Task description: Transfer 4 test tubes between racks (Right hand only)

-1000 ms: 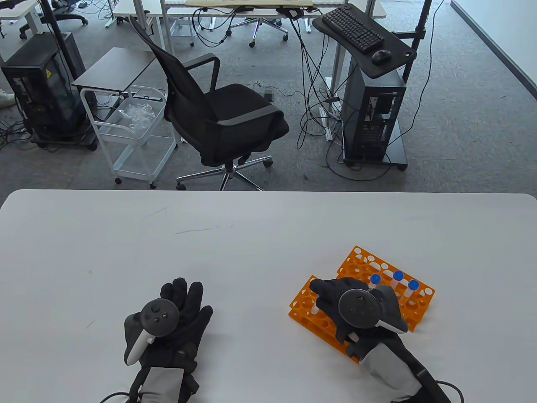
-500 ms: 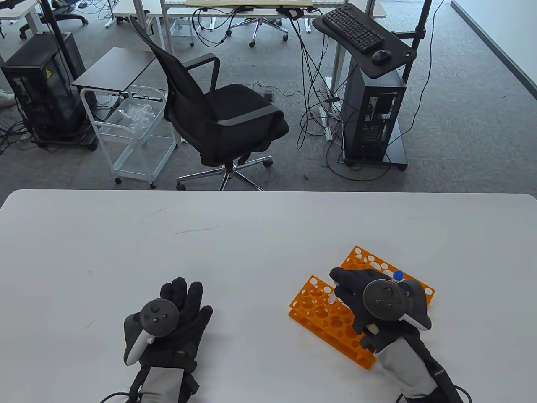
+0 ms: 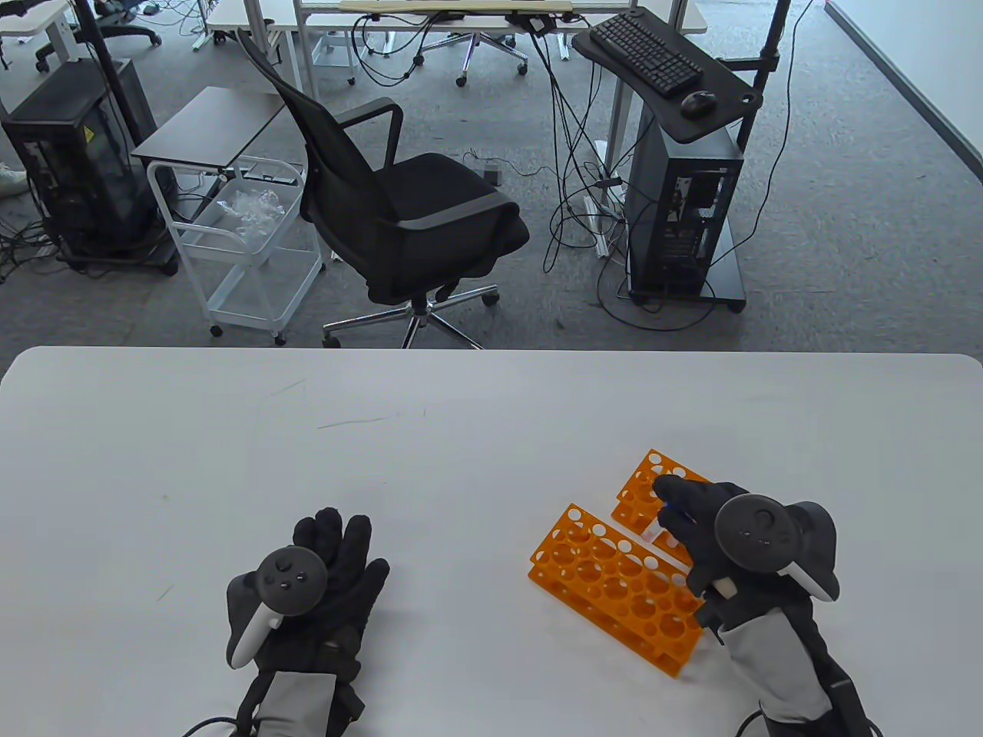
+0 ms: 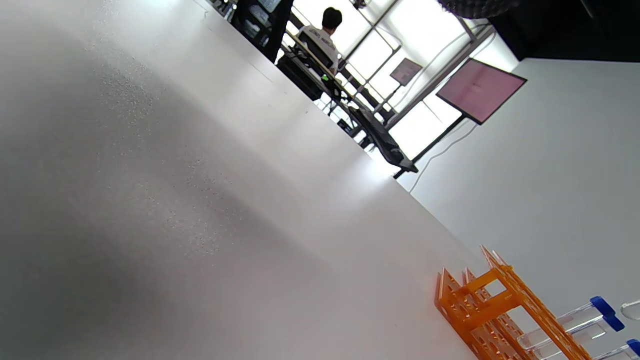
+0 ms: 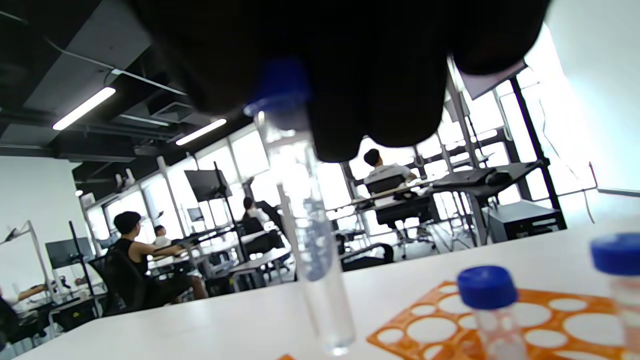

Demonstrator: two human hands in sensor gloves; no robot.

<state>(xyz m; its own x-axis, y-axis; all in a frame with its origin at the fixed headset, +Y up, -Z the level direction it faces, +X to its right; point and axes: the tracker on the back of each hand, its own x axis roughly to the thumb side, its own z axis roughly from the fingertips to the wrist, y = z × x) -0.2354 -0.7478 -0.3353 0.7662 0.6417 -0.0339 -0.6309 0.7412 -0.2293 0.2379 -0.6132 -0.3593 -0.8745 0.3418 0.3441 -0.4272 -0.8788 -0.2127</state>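
Beneath the right hand (image 3: 726, 537), a capped test tube (image 5: 305, 220) hung upright, pinched at its blue cap by the gloved fingertips (image 5: 350, 100). Holding it by the top kept the whole shaft free, which I judged the sensible grip for lowering it into a hole. In the table view that hand hovered over the far rack (image 3: 653, 480), with the near rack (image 3: 614, 583) just to its left and closer to the person; the near rack showed only empty holes. The tube's rounded tip sat above the orange plate, not yet in any hole as far as the right wrist view showed.

The tube was clear and slender, with a blue screw cap (whether it held any liquid was hard to say against the bright windows). Two other blue-capped tubes (image 5: 487, 300) stood in the rack just right of the held one.

Well apart to the left, the left hand (image 3: 315, 591) lay palm down on the white table (image 3: 461, 430), fingers spread and holding nothing, as suited a right-hand-only job.
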